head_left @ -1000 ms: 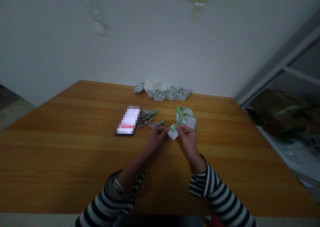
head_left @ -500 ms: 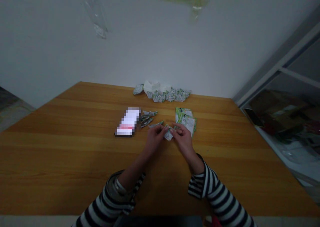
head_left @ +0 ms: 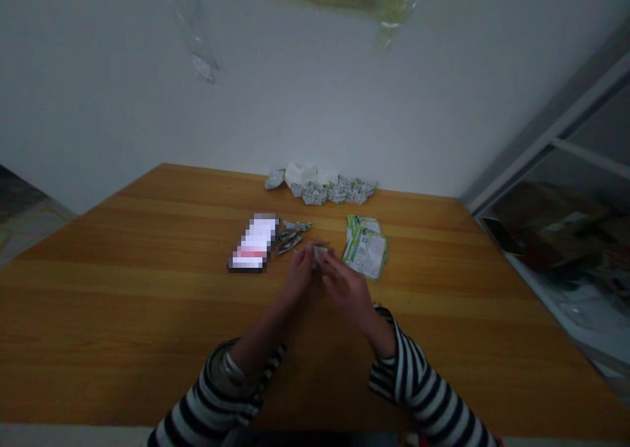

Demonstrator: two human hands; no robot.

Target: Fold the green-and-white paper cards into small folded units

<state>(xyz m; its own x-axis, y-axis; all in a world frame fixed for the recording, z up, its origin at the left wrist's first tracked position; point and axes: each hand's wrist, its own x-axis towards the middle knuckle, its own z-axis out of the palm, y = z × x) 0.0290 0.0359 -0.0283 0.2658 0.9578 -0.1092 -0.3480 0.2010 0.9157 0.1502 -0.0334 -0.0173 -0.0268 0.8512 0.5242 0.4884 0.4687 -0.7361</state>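
Over the middle of the table, my left hand [head_left: 299,270] is closed on a small folded piece of printed paper [head_left: 319,253], mostly hidden by the fingers. My right hand [head_left: 348,289] meets it from the other side, its fingers pressed together against the same paper. Just beyond my left hand lie several narrow folded papers [head_left: 290,235] with green and white print. Flat green-and-white printed sheets [head_left: 367,251] overlap in a small stack to the right of my hands.
A phone [head_left: 254,243] with a lit, pixelated screen lies left of the folded papers. Along the wall at the table's [head_left: 197,316] back edge sits a row of folded printed papers [head_left: 329,190] with white pieces behind. A shelf [head_left: 556,283] with a dark flat device and boxes stands at the right.
Both hands have come closer together. My right hand has shifted left and its fingers now cover more of the folded paper, leaving the flat sheets more exposed. The view has tilted slightly.
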